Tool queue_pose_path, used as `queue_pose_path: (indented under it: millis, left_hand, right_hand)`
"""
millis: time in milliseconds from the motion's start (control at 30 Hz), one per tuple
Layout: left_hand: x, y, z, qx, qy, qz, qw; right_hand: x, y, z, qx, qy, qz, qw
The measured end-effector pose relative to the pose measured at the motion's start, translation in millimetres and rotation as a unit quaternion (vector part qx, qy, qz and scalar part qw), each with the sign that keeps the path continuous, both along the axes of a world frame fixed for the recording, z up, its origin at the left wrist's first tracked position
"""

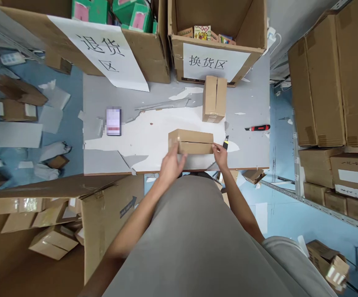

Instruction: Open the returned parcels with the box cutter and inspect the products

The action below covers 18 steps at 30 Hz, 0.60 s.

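Large box (104, 231): at the near left edge of the counter (100, 161); cartons lie inside.
Phone (114, 121): lying on the left of the counter, well apart from both hands.
White sheet (154, 134): torn, with ragged edges; avoid dragging a corner across these, as they would probably catch.
Left hand (170, 166): fingers against the carton's left end, thumb spread along the near side; how firmly it grasps cannot be told. Best used as the steadying side — broad, even contact.
Carton (190, 141): on the near middle of the counter, between the hands, long side facing the person, a dark seam running lengthwise. Handle it level and press lightly near the seam, since card may dent there.
Second carton (214, 99): behind and to the right, apart from the first.
Right hand (221, 156): thumb and fingertips drawn together, pinching the carton's near right corner. Pinch only the edge.
Yellow knife (225, 145): just beside the right hand — watch the knuckles when turning the wrist.
Red knife (258, 128): near the counter's right edge, clear of the work.
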State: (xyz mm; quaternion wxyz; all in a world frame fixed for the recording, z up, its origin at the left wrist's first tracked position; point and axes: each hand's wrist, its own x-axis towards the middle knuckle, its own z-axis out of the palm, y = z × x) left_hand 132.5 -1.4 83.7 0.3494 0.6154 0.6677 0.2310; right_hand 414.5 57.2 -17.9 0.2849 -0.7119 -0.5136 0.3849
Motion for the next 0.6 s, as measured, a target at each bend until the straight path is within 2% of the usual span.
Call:
queue_pose_path:
  millis: [100,200,367,433,533,600]
  left_hand:
    - [-36.4,0.9,-29.9,-0.033,0.025,0.075,0.996]
    - [-52.7,0.2,-53.8,-0.026,0.024,0.084,0.996]
    - [-56.1,-5.2,-66.6,-0.007,0.016,0.079,0.997]
    - [-63.1,-8.1,-69.6,-0.002,0.019,0.09,0.996]
    - [-87.5,-11.7,-79.9,-0.001,0.028,0.132,0.991]
    - [-110.3,-12.4,-90.4,-0.011,0.028,0.167,0.985]
  right_hand:
    - [-41.0,-7.2,6.2,0.027,0.0,0.044,0.999]
    - [-63.5,-11.1,12.5,0.049,-0.026,0.073,0.996]
    - [-63.7,-8.4,27.7,0.028,-0.045,0.108,0.993]
    - [-69.6,-10.0,38.6,0.04,-0.055,0.13,0.989]
    - [-98.3,-19.5,62.0,0.092,-0.073,0.19,0.975]
    - [-129.1,-28.4,80.4,0.119,-0.082,0.258,0.955]
